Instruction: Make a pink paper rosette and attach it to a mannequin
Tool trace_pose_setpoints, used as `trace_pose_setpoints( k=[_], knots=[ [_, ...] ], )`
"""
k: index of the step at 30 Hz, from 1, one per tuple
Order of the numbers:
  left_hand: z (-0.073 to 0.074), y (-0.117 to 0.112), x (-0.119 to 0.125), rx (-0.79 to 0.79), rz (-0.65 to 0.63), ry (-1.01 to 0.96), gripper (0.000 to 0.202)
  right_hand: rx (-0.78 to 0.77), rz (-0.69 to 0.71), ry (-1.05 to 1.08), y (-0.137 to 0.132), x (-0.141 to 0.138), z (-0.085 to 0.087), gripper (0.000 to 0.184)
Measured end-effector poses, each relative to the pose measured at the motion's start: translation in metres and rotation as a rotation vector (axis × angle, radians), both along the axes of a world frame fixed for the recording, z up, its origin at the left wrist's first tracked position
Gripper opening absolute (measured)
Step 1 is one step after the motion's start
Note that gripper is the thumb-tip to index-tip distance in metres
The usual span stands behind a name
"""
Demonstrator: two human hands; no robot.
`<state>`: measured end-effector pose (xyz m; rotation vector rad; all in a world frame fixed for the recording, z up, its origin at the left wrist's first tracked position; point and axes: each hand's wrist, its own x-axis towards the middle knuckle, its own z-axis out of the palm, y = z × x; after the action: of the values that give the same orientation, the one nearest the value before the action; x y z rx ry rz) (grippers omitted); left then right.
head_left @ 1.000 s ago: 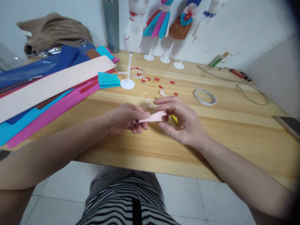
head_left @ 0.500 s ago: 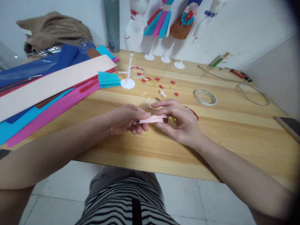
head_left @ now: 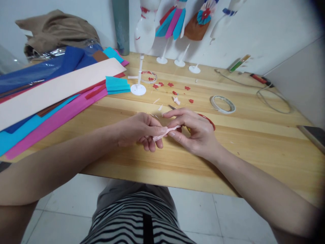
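Observation:
Over the middle of the wooden table [head_left: 254, 152], both my hands pinch one small pleated strip of pale pink paper [head_left: 166, 132]. My left hand [head_left: 139, 130] grips its left end between thumb and fingers. My right hand [head_left: 194, 130] holds the right end with thumb and forefinger, the other fingers curled. The strip is squeezed narrow and tilts down to the left. Behind my right hand a red scissor handle [head_left: 209, 120] lies on the table, mostly hidden.
Long crepe-paper sheets [head_left: 50, 98] in pink, cream, blue and teal lie at the left. A white mannequin stand [head_left: 138, 88], a tape ring [head_left: 222, 104], red paper flowers [head_left: 172, 88] and scraps sit behind my hands. A cable [head_left: 274, 101] and phone [head_left: 313, 135] are at the right.
The fanned pink strip has been pressed together into a narrower bundle and tipped down to the left. My hands have drawn closer; the red scissor handle now shows behind my right hand.

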<state>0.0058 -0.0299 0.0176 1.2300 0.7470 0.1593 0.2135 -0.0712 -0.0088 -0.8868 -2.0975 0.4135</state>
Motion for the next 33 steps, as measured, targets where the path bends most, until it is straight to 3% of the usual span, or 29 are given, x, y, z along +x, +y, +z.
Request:
trace_pose_setpoints(
  k=[15,22,28,33],
  knots=[
    [0.0,0.002,0.001,-0.112,0.072,-0.029,0.028,0.018,0.03,-0.007,0.0,0.002,-0.002,0.026],
    [-0.001,0.002,0.001,-0.114,0.111,-0.038,0.028,-0.057,0.034,0.047,0.0,0.001,-0.002,0.028],
    [0.0,0.001,0.002,-0.093,0.14,-0.051,0.025,-0.225,-0.061,0.227,-0.001,0.002,-0.007,0.024],
    [-0.004,0.003,0.003,0.02,0.171,-0.022,0.03,-0.527,-0.107,0.561,-0.001,0.003,-0.01,0.034]
  ],
)
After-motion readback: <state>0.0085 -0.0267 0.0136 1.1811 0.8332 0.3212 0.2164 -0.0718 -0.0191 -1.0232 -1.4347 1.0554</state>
